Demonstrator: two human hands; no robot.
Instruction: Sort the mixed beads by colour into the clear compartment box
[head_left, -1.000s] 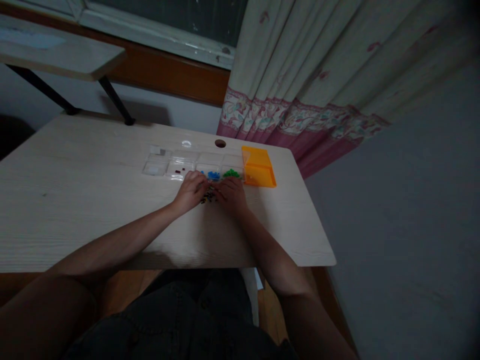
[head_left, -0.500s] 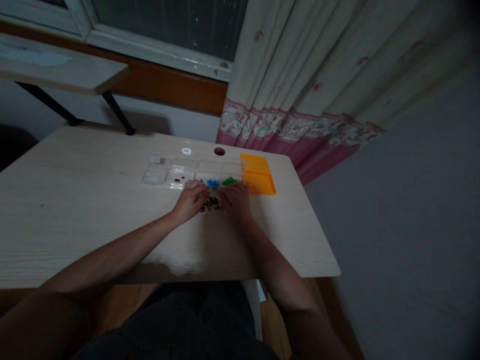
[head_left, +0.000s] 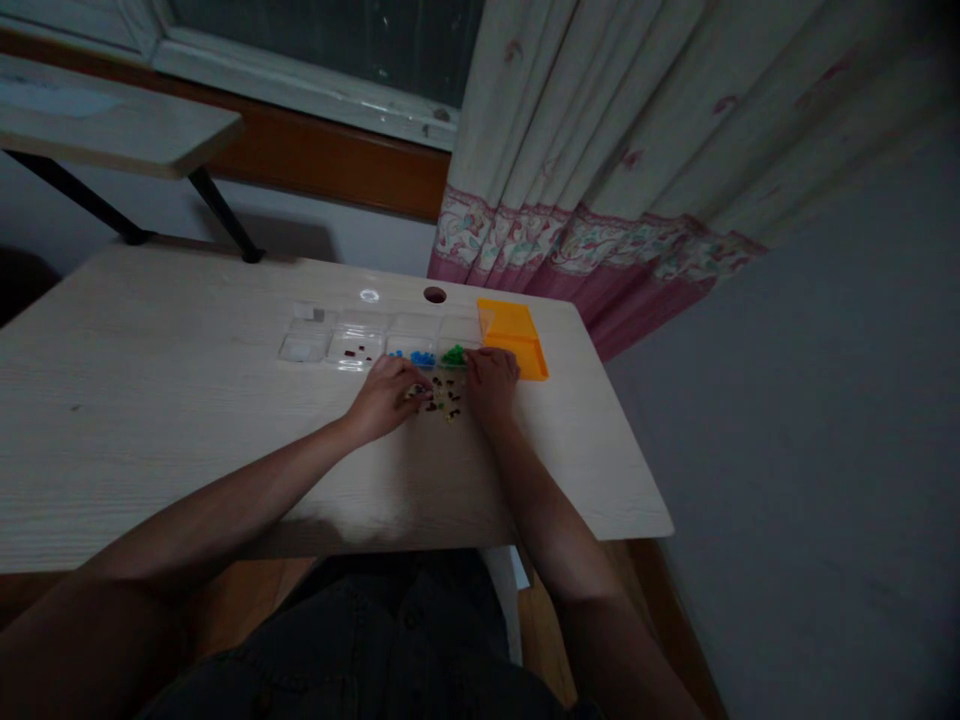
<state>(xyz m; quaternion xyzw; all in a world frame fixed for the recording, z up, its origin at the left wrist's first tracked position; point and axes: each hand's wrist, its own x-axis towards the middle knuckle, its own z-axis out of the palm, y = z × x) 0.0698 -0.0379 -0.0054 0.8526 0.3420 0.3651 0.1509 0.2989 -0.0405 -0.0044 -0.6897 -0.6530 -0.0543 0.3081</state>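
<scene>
My left hand (head_left: 385, 396) reaches in from the left, its fingers curled together at the edge of a loose pile of small dark, pale and green pieces (head_left: 442, 398) on the table. Whatever lies between its fingertips is too small to make out. My right hand (head_left: 492, 384) is closed, its fingertips at the right edge of a clear compartment with small green pieces (head_left: 453, 356); anything pinched there is hidden. Left of it, another clear compartment holds blue pieces (head_left: 422, 359). A few dark brown pieces (head_left: 350, 353) sit in a compartment farther left.
An open orange box (head_left: 534, 358) stands right of the clear trays, close to my right hand. A clear case (head_left: 298, 349) lies at their left end. Behind are a round cable hole (head_left: 435, 295), a raised shelf (head_left: 135, 130) and a curtain (head_left: 570, 240).
My right hand has moved right and slightly up, from the pile to the green pieces. More of the pile now shows between my hands. My left hand stays near the pile.
</scene>
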